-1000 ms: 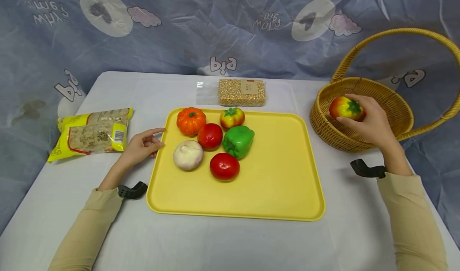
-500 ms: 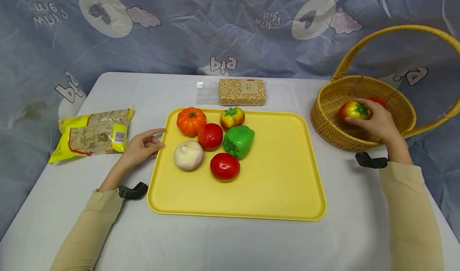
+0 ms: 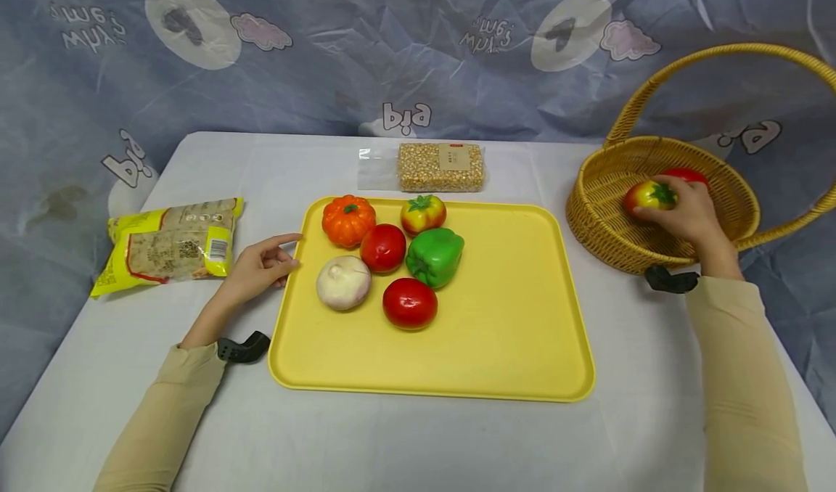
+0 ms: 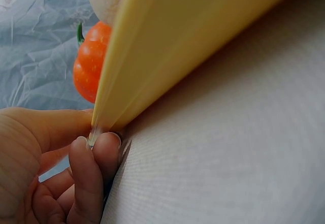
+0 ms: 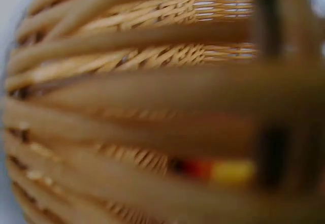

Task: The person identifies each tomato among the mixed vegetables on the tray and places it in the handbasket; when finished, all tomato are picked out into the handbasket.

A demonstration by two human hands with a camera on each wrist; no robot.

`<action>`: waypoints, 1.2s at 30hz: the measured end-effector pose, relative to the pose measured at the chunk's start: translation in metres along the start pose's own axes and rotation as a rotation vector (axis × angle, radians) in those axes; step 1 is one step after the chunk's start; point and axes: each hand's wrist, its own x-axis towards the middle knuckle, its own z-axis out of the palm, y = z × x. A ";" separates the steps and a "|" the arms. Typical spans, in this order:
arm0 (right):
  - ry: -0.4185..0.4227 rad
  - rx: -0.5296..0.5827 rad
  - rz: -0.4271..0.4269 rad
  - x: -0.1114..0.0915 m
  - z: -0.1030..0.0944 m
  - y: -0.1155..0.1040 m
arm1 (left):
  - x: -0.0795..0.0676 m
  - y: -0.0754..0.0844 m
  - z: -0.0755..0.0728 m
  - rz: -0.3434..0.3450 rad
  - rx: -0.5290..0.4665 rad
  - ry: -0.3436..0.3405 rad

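Note:
Inside the wicker basket (image 3: 604, 242), my right hand (image 3: 694, 215) holds a red-and-yellow toy tomato (image 3: 648, 196) with a green leafy top. A red piece (image 3: 686, 176) lies behind it, partly hidden. Through the weave in the right wrist view, a blurred patch of the tomato (image 5: 231, 172) shows. My left hand (image 3: 257, 268) pinches the left rim of the yellow tray (image 3: 509, 318); in the left wrist view its fingers lie on both sides of the rim (image 4: 109, 94). On the tray sit an orange pumpkin (image 3: 348, 220), a green pepper (image 3: 435, 257) and another red-and-yellow tomato (image 3: 423, 215).
Two glossy red pieces, one in front (image 3: 409, 304), and a white bulb (image 3: 343, 283) share the tray. Behind it lies a clear pack of yellow kernels (image 3: 440, 167). A yellow bag (image 3: 170, 247) is at left. The basket's tall handle (image 3: 738, 48) arches over it.
My right hand has moved right and lower into the basket with the tomato, and more of the red piece behind shows. The left hand stays at the tray rim.

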 end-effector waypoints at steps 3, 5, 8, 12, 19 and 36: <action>0.000 0.003 0.039 -0.001 0.001 -0.001 | 0.000 0.000 0.000 0.005 0.007 0.004; 0.003 0.000 0.059 -0.002 0.001 -0.002 | 0.001 -0.001 0.000 0.008 0.008 0.004; 0.007 -0.007 0.073 -0.004 0.002 -0.003 | 0.001 -0.003 0.000 0.006 0.007 0.004; 0.018 -0.007 0.071 -0.005 0.002 -0.004 | 0.002 -0.004 0.000 0.002 0.010 0.004; 0.028 0.000 0.057 -0.010 -0.001 -0.009 | 0.003 -0.003 -0.001 0.000 0.023 0.005; 0.239 0.076 0.007 -0.035 -0.007 -0.048 | 0.002 -0.004 -0.001 -0.001 0.006 0.002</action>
